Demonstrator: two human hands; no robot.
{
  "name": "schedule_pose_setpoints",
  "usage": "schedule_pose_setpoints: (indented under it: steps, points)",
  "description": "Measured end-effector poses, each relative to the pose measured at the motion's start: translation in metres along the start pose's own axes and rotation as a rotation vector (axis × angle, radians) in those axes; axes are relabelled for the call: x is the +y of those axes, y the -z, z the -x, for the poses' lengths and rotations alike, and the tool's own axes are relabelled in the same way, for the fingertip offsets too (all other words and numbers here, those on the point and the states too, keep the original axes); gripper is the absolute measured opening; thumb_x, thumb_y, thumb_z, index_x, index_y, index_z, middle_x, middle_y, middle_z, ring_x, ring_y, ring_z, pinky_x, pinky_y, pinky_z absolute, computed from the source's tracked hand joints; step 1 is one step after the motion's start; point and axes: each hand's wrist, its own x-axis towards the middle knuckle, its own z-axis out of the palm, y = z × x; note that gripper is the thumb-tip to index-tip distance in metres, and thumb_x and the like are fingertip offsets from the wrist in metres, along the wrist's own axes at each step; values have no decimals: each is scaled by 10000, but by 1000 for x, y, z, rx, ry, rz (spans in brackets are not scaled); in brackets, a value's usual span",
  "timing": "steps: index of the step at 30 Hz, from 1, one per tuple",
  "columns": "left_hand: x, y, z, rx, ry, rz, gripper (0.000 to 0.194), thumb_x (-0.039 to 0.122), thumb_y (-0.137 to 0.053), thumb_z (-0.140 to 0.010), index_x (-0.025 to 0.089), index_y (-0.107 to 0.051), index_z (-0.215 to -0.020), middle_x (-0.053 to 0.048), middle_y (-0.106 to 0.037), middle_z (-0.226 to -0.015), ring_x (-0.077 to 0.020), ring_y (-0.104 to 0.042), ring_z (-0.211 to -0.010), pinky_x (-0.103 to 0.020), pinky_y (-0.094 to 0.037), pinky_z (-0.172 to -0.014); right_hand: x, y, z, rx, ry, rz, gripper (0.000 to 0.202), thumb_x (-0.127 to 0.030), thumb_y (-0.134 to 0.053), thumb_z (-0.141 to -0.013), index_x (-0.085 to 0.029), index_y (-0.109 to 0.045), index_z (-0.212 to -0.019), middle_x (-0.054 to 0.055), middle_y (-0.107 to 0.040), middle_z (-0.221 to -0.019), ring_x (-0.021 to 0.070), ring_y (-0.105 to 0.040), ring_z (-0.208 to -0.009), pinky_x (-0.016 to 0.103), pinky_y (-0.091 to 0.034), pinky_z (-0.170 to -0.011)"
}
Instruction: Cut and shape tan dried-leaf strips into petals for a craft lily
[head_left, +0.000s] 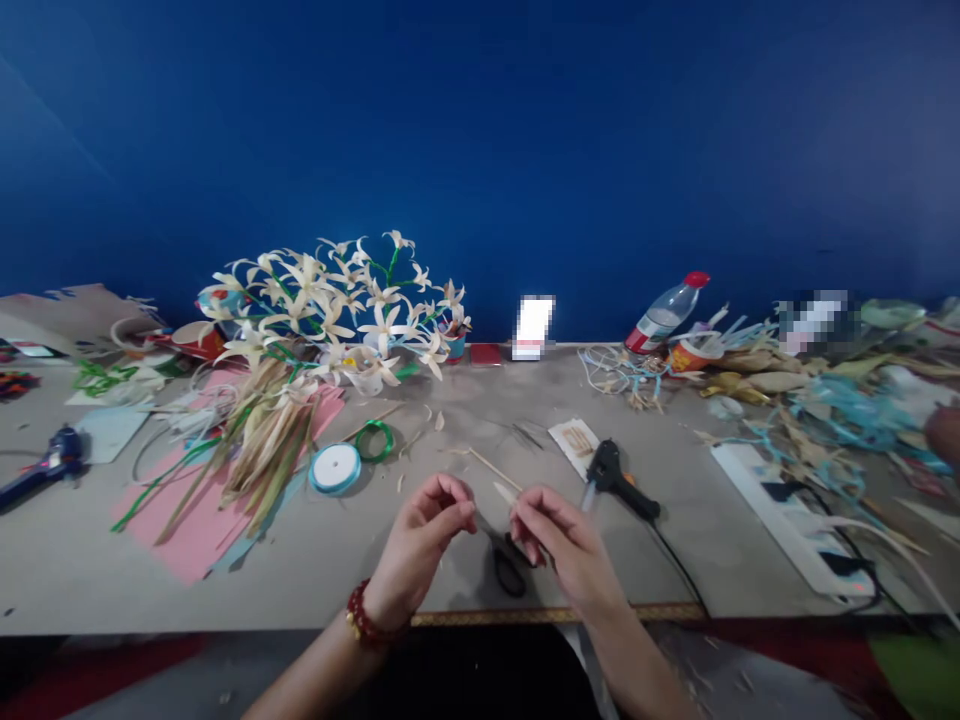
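Note:
My right hand (559, 530) pinches a small pale, pointed petal-like strip (505, 492) between thumb and fingers. Just left of it, my left hand (439, 520) is closed in a pinch; whatever it grips is too small to make out. Between and below the two hands lie black-handled scissors (510, 575) on the table, partly covered by the right fingers. A thin stick (491, 466) rests beyond the fingertips. To the right of my right hand is a black glue gun (624, 482), its nozzle end near a white card (574, 447).
White paper-like flowers (322, 300) on green stems stand at the back left. Dried husks (262, 440) lie on pink paper (169, 515), beside a ribbon spool (335, 468) and green tape (373, 440). A power strip (787, 520), bottle (667, 312) and tangled scraps fill the right.

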Motion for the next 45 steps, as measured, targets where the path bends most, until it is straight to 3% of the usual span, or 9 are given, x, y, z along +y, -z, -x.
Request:
schedule_pose_setpoints:
  steps: [5,8,10,17,21,26,35,45]
  points:
    - [8,2,3,-17,-318,-307,94,192,-740,-790,182,-661,-741,-38,-667,-749,-180,-608,-762,-293,-470,-744,-2,-2,4,20,-117,-163,374,-497,-706,-795,-168,-563,-691,-22,-572,-585,54,-400,-443,183,-266,-426]
    - [13,4,4,-23,-414,-461,48,173,-721,-806,191,-701,-766,-74,-721,-791,-224,-647,-814,-348,-477,-809,-5,-5,5,9,-145,-188,378,-494,-719,-776,-169,-559,-673,-21,-577,-568,54,-392,-432,187,-248,-419]
    - [15,3,4,-18,-370,-437,40,197,-716,-814,187,-713,-776,-78,-727,-791,-222,-651,-788,-346,-486,-784,-7,-7,5,-1,-159,-186,379,-497,-721,-768,-169,-560,-667,-20,-580,-564,57,-388,-428,191,-250,-417]
    - [12,3,0,-4,-19,-2,140,281,-721,-826,142,-704,-821,-51,-705,-787,-123,-597,-664,-253,-483,-709,-9,-9,5,-12,-172,-146,367,-493,-708,-774,-176,-560,-664,-22,-581,-570,64,-390,-436,198,-256,-425]
    - [11,4,1,-42,45,99,151,263,-752,-798,130,-694,-841,-43,-675,-791,-110,-585,-683,-229,-469,-704,-9,-9,6,-19,-167,-144,376,-499,-704,-775,-177,-548,-660,-21,-582,-572,61,-388,-434,199,-251,-427]
    - [13,1,1,-83,18,76,130,200,-767,-776,140,-653,-791,-8,-631,-743,-98,-560,-669,-214,-444,-681,-8,-10,6,-24,-166,-148,372,-495,-705,-778,-177,-548,-667,-20,-590,-573,61,-385,-437,199,-250,-434]
    - [10,5,-1,-90,-1,15,143,266,-681,-867,136,-625,-847,-28,-651,-753,-111,-574,-649,-249,-449,-686,-8,-10,4,-51,-165,-137,386,-512,-712,-769,-169,-563,-675,-21,-586,-573,52,-393,-432,187,-254,-424]
    - [-2,12,6,-135,-310,-205,167,311,-407,-1020,198,-461,-909,65,-495,-576,-103,-461,-560,-313,-452,-729,-5,-7,4,-29,-173,-185,362,-477,-717,-772,-163,-568,-669,-16,-572,-578,52,-399,-448,181,-250,-433]
